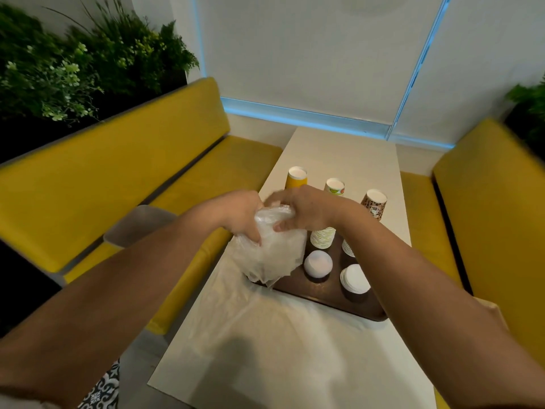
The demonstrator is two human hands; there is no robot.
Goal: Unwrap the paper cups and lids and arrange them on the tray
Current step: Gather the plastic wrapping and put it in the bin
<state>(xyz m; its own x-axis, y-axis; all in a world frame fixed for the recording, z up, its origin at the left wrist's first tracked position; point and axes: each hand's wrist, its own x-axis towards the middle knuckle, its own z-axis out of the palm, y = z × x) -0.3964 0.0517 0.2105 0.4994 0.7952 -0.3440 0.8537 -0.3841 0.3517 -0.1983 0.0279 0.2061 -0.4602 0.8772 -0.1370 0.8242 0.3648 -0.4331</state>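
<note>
The two hands meet above the 9 o'clock end of the dark brown tray [324, 299]. The left hand [240, 215] has its fingers curled round the bunched top of a clear plastic wrapper [271, 252]. The right hand [303, 209] grips the same bunch from the 3 o'clock side, with its thumb pressed in beneath. The wrapper's loose tail hangs down onto the tray, and what it holds cannot be told.

At 3 o'clock from the wrapper a ribbed cup stack [323, 238] stands on the tray. A second cup stack [348, 248] is partly hidden by the right forearm. At 6 o'clock from these lie a round lid pile [318, 264] and a flatter lid pile [355, 278].

Past the tray at 12 o'clock, a yellow cup stack [297, 178], a green-printed cup stack [334, 187] and a brown-printed cup stack [374, 205] stand on the tabletop [339, 149]. A flat plastic sheet [265, 335] lies at the tray's 6 o'clock.
</note>
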